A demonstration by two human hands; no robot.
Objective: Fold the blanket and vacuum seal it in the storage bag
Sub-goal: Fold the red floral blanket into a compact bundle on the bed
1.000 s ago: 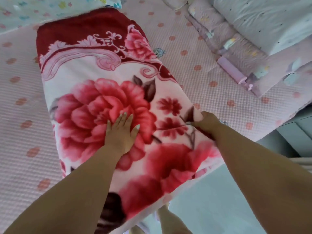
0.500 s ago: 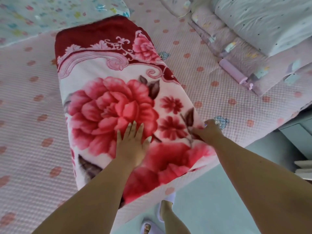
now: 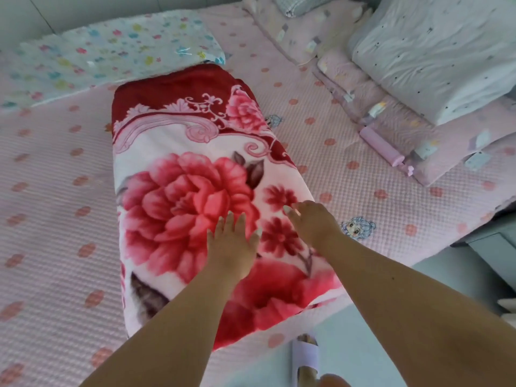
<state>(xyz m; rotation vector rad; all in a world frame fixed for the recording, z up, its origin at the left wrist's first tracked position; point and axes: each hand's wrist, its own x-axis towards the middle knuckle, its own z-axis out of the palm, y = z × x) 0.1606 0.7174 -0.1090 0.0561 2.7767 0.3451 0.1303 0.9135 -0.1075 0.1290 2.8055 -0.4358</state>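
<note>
blanket: red-and-white floral blanket (image 3: 192, 191), folded into a long strip, lies on the bed (image 3: 55, 219) in the centre of the frame, running from upper centre down to the bed's near edge at lower centre.
left hand: left hand (image 3: 231, 247) flat, palm down, on the blanket's big red flower, centre of frame; grip apart, fingers spread, holding nothing.
right hand: right hand (image 3: 314, 223) just right of the left one, on the blanket near its right edge; fingers point toward frame left, loosely extended, not clamped on anything.
storage bag: flat bag (image 3: 111, 54) with small coloured flower print, upper left of frame, its near edge touching or just behind the blanket's far end; cannot tell which.
pump: lilac cylinder (image 3: 381, 148), right of frame, lying on the folded pink bedding (image 3: 363, 88), well apart from the blanket.
pillow: white pillow (image 3: 435, 51), upper right, on top of that bedding.
floor: slipper (image 3: 305, 358) on a foot, bottom centre, beside the bed edge.
</note>
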